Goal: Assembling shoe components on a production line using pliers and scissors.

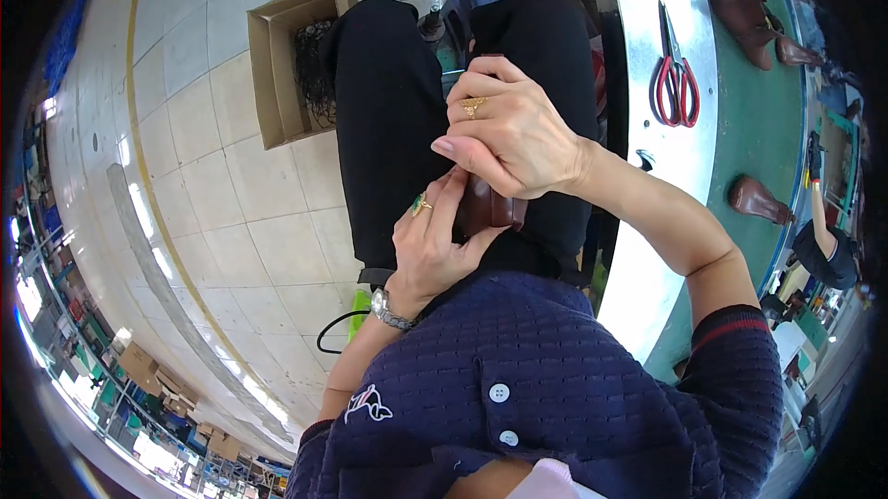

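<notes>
A dark brown leather shoe (488,209) rests across my lap between my thighs, mostly covered by my hands. My left hand (431,245) grips its near end, with the thumb along the near edge and the fingers on its left side. Over the top of the shoe my right hand (518,129) is closed, fingers curled round the far part and thumb pointing left. Whether that hand also holds something small is hidden under the fingers.
Right of my legs runs a shiny metal ledge (671,212) with red-handled scissors (676,83). On the green surface (740,143) beyond stand a brown ankle boot (743,25) and another brown shoe piece (758,199). A cardboard box (268,83) with dark stringy scraps sits on the tiled floor, left. Another person (826,254) is far right.
</notes>
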`<state>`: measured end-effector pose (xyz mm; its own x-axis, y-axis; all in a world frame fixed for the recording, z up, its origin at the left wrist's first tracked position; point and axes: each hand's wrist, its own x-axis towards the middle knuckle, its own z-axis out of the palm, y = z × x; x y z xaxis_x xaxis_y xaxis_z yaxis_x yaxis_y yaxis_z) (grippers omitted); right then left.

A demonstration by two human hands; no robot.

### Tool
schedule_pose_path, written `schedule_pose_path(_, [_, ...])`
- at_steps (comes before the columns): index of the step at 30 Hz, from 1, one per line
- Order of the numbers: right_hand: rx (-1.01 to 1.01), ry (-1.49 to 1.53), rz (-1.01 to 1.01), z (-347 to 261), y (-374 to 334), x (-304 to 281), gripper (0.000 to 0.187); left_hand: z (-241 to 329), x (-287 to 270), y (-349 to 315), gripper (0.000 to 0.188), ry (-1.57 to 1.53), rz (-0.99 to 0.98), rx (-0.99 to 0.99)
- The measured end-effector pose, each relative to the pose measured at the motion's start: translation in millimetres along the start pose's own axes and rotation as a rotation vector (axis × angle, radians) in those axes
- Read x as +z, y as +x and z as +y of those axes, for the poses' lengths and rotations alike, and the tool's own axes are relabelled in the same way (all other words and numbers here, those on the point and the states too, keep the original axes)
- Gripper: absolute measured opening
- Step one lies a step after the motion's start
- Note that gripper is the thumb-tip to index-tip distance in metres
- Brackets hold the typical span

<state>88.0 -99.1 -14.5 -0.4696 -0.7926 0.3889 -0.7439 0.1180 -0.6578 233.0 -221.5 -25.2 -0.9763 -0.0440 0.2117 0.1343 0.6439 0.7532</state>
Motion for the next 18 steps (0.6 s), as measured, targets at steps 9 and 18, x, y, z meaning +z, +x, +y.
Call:
schedule_pose_path(9, [-0.008,-0.011,-0.127,-12,2,-2,0.026,2,-3,-15,0.065,0.046,-0.009,-0.063])
schedule_pose_path(18, [0.767,0.825,0.110,-24,-68,-5,0.067,-16,-27,11,0.095,-0.794,-0.215,-0.482])
